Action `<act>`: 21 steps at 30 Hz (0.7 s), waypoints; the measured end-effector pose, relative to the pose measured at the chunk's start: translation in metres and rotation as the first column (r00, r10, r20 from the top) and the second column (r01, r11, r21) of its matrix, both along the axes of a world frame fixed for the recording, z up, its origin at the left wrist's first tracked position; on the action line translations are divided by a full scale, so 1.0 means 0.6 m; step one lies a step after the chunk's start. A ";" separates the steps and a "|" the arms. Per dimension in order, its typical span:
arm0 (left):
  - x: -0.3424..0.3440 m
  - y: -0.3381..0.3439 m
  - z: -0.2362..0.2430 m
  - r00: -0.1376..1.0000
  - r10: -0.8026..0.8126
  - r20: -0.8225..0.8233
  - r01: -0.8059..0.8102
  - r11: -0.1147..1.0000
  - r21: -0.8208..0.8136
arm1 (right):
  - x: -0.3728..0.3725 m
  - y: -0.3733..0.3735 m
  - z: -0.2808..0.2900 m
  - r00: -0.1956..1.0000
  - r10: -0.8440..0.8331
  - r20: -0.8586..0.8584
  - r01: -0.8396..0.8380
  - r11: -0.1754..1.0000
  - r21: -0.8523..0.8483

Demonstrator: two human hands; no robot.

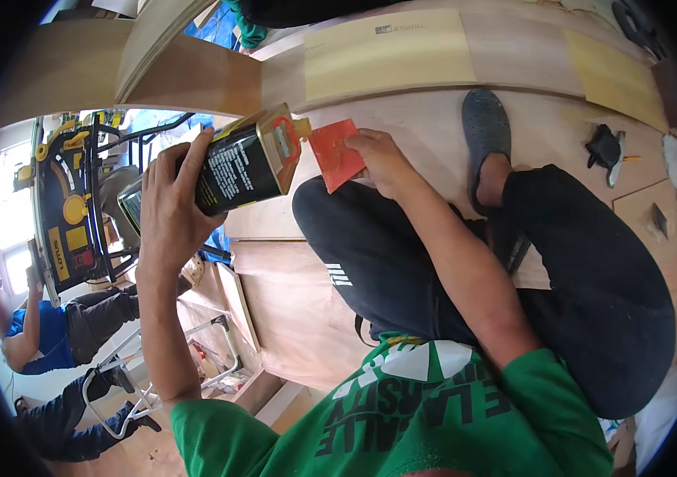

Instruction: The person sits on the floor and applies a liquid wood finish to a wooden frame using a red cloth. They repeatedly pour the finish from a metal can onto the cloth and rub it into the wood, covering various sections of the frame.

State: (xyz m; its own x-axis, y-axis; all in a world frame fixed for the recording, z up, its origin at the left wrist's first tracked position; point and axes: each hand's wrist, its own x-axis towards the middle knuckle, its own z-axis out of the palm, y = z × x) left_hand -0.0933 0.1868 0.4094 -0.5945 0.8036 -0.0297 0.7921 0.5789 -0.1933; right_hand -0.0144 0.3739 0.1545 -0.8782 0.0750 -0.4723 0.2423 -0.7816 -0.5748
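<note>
My left hand (pixel 170 203) is closed around a rectangular metal can (pixel 235 163), black with a yellowish top. The can lies tilted on its side, and its spout, smeared with something yellowish, points to the right. Just beyond the spout, a flat red plastic spreader (pixel 332 155) is pinched in my right hand (pixel 382 161). The spreader's left edge is close to the spout; whether they touch I cannot tell. My right thumb lies on its face, and the other fingers are partly hidden behind it.
Plywood (pixel 283 278) lies under and around my bent legs. A board with a pale yellow patch (pixel 386 56) runs along the far side. A black tool (pixel 605 147) lies at the right. On the left stand a table saw (pixel 68 207), a metal frame (pixel 139 389) and another person (pixel 36 334).
</note>
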 end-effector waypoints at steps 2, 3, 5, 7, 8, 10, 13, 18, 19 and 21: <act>-0.003 0.013 0.007 1.000 -0.024 0.010 0.025 0.999 -0.026 | -0.003 0.003 -0.002 0.999 0.003 -0.032 -0.002 1.000 0.014; -0.002 0.016 0.007 0.999 -0.034 0.018 0.034 0.999 -0.036 | -0.002 0.005 -0.003 0.999 0.007 -0.046 -0.006 1.000 0.024; 0.000 0.020 0.003 0.998 -0.058 0.025 0.060 0.996 -0.060 | -0.001 0.002 -0.009 0.997 -0.014 -0.081 0.014 1.000 0.004; -0.005 0.027 0.002 0.994 -0.107 0.026 0.109 0.989 -0.103 | -0.003 0.005 -0.008 0.995 -0.023 -0.095 0.023 1.000 -0.004; -0.005 0.033 0.004 0.995 -0.094 0.031 0.098 0.982 -0.161 | -0.003 0.008 -0.007 0.996 -0.017 -0.086 0.018 1.000 0.000; -0.003 0.044 0.009 0.991 -0.134 0.025 0.137 0.980 -0.147 | -0.003 0.010 -0.001 0.998 -0.012 -0.065 0.012 1.000 -0.002; 0.000 0.056 0.019 0.984 -0.179 0.000 0.177 0.975 -0.131 | -0.005 0.007 0.000 0.999 -0.008 -0.037 0.009 1.000 0.029; -0.005 0.066 0.038 0.989 -0.141 -0.051 0.131 0.978 -0.164 | -0.004 0.007 -0.022 0.997 0.008 0.080 -0.028 0.968 0.251; -0.005 0.064 0.039 0.991 -0.125 -0.048 0.116 0.979 -0.167 | -0.001 0.005 -0.018 0.999 0.024 0.031 -0.030 0.976 0.214; -0.008 0.059 0.041 0.988 -0.137 -0.066 0.125 0.978 -0.164 | 0.003 0.001 -0.004 0.997 0.047 -0.068 -0.037 0.990 0.139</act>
